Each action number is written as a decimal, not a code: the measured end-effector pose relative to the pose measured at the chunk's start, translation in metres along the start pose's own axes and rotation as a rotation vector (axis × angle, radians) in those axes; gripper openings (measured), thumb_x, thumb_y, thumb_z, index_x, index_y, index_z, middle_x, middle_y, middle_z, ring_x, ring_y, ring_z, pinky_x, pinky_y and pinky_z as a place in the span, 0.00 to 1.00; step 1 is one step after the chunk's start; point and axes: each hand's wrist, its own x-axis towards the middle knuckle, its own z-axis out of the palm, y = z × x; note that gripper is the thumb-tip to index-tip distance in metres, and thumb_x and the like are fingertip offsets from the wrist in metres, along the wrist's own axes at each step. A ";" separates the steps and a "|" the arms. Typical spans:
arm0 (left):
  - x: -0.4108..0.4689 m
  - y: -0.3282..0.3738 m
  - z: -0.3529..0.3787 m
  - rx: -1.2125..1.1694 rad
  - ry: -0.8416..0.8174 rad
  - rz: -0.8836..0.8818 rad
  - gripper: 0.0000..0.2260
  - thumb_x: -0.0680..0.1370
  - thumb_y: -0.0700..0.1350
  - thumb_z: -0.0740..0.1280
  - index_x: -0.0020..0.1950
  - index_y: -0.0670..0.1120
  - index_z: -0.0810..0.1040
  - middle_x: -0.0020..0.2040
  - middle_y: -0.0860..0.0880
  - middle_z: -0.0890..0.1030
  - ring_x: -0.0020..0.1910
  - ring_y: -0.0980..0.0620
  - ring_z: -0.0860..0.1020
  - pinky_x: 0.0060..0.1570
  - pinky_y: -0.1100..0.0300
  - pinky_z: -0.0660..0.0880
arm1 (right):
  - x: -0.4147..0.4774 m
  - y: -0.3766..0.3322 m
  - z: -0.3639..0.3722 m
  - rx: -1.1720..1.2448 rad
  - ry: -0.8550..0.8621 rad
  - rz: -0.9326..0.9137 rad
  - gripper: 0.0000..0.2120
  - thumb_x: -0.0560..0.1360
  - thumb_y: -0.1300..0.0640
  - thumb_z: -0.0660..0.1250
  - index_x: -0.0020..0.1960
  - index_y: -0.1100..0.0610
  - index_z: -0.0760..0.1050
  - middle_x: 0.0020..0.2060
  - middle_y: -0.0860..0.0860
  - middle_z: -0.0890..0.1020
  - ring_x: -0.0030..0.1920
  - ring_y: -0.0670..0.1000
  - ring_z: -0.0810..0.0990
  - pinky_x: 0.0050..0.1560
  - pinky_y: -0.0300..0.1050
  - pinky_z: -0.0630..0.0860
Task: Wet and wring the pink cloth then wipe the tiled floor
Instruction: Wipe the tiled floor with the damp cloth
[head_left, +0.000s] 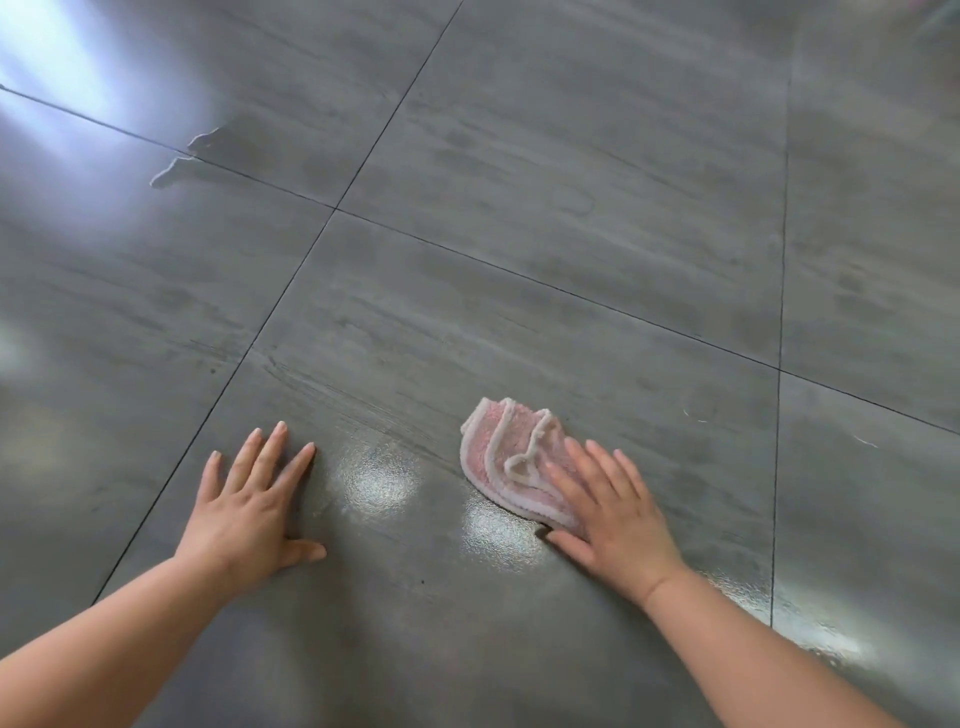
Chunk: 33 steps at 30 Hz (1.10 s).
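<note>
Crumpled pink cloth (511, 462) pressed to the tiled floor (571, 234)

Pale-edged folds bunch under the flat, straight-fingered right hand (613, 514); left hand (254, 509) lies splayed flat, well apart.

Near part of pink cloth (511, 457) hidden under right hand (618, 519); full outline can't be told. Left forearm (104, 639) cut off by left and bottom edges, right forearm (753, 654) by bottom edge. Top-right corner: pale pinkish blur (943, 21), cropped, unidentifiable. Thin white flecks (865, 441) on tiled floor (519, 234), too small to name. Glare (52, 67) washes out tile top left.
</note>
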 end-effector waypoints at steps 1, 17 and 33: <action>-0.001 -0.001 0.000 0.050 0.062 0.077 0.50 0.60 0.62 0.74 0.74 0.49 0.52 0.76 0.45 0.45 0.75 0.51 0.39 0.69 0.58 0.27 | -0.010 0.000 0.000 0.041 0.044 0.027 0.31 0.63 0.38 0.60 0.61 0.54 0.66 0.62 0.53 0.68 0.61 0.55 0.66 0.70 0.47 0.49; 0.066 0.187 -0.020 0.289 -0.068 0.590 0.25 0.76 0.54 0.61 0.71 0.53 0.58 0.75 0.51 0.53 0.74 0.48 0.53 0.72 0.49 0.53 | -0.018 0.016 -0.025 0.342 -0.310 0.269 0.20 0.74 0.63 0.59 0.66 0.57 0.64 0.68 0.51 0.63 0.67 0.53 0.63 0.62 0.47 0.66; 0.068 0.172 -0.095 -0.564 0.286 0.277 0.07 0.77 0.42 0.61 0.52 0.42 0.74 0.42 0.44 0.79 0.48 0.40 0.78 0.47 0.55 0.72 | 0.048 0.058 -0.107 0.718 0.186 0.566 0.12 0.73 0.65 0.60 0.52 0.58 0.79 0.46 0.56 0.83 0.47 0.56 0.78 0.43 0.43 0.67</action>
